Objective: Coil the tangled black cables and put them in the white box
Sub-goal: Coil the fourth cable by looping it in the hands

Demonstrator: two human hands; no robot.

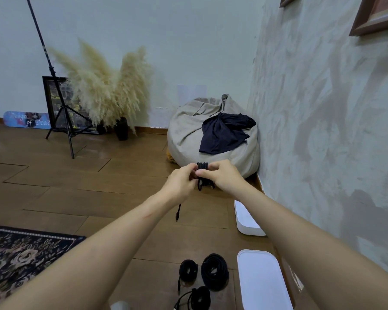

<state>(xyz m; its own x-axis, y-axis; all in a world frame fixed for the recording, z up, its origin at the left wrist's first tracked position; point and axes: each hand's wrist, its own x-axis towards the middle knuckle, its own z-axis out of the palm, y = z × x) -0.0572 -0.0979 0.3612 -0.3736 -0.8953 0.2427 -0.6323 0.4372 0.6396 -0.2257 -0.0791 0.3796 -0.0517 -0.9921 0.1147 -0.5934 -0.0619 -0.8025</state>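
Three coiled cables (215, 271) lie nearest, on the wooden floor (99, 198), close together and just left of the white box (262, 285). The box has rounded corners and its long axis runs away from the viewer, along the wall. A second white piece (248, 218) of like shape sits farther along the same wall (lid or box, cannot tell which is which).

Both arms reach forward at full stretch. The hands meet on a fourth cable bundle (203, 166), held in the air. The left hand (182, 180) pinches it from the left with fingers curled. The right hand (220, 175) grasps it from the right, thumb and fingers on the wraps. The bundle stands roughly upright, with tight turns banded across its top. A loose end (178, 212) hangs below the left hand, with the plug at its tip.

Judgement: the tail is not yet wound in, so this coil is unfinished. All the white pieces lie below the hands, back toward the viewer and on the right-hand side, so the right hand is the nearer one for the drop.

Room: a patterned rug (20, 253) lies lower left. A beige beanbag (188, 135) with a dark cloth (224, 133) on it sits against the textured right wall (323, 130). Pampas grass (108, 90), a light stand (61, 121) and a leaning framed picture (52, 97) stand at the back wall.
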